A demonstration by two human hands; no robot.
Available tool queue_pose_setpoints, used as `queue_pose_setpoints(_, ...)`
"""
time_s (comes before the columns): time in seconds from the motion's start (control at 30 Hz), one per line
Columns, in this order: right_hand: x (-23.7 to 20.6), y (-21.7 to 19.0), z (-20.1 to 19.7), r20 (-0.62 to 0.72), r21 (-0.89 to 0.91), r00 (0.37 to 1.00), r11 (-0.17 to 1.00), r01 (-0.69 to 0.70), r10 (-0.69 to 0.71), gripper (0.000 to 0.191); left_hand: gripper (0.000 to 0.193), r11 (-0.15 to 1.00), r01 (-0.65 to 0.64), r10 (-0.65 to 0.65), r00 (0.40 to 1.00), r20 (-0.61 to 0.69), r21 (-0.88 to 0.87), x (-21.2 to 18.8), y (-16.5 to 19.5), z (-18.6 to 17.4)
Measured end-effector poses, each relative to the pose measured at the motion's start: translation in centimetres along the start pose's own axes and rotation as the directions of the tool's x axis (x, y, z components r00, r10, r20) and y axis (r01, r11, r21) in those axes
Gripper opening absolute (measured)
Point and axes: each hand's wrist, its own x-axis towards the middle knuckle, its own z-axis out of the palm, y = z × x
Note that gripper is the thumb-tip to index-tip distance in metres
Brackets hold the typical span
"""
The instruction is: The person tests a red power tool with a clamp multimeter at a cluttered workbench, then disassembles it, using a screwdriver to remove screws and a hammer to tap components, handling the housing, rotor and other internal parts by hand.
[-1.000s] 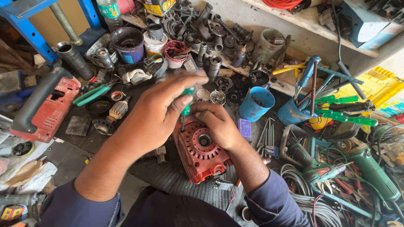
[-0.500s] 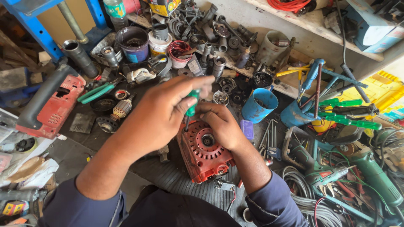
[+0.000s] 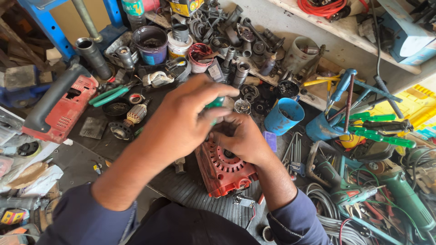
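A red power-tool motor housing (image 3: 223,171) lies on a ribbed black mat in the middle of the cluttered bench. My left hand (image 3: 179,120) is closed around the green handle of a screwdriver (image 3: 215,103), held upright above the housing. My right hand (image 3: 243,138) rests on the top of the red housing and steadies it, fingers curled close to the screwdriver's shaft. The screwdriver's tip is hidden behind my hands.
A red power-tool body (image 3: 61,106) lies at the left, with green pliers (image 3: 109,95) and an armature (image 3: 131,119) nearby. Blue cups (image 3: 284,115) and a purple tub (image 3: 151,44) stand behind. Green power tools (image 3: 399,190), cables and hex keys (image 3: 293,152) crowd the right.
Both hands have stayed on the housing and screwdriver. My left hand has closed lower over the green handle, covering more of it, and the view has shifted slightly.
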Motion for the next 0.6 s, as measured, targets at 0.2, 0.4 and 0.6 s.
queue_pose_setpoints(0.2,-0.1,0.0,0.1,0.033,-0.041,0.995,0.995,0.094,-0.093,0.024,0.027,0.964,0.014,0.014,0.995,-0.101,0.266,-0.7,-0.7,1.1)
queue_pose_setpoints(0.4,0.3,1.0,0.0,-0.046,-0.155,0.996,0.986,0.069,-0.077,0.024,0.026,0.983,0.015,0.016,0.986,0.166,-0.185,-0.1,-0.1,-0.1)
queue_pose_setpoints(0.6,0.1,1.0,-0.2,0.011,-0.258,0.995,0.961,0.102,-0.103,0.019,0.033,0.957,0.013,0.036,0.986,0.162,-0.290,1.0,0.0,-1.5)
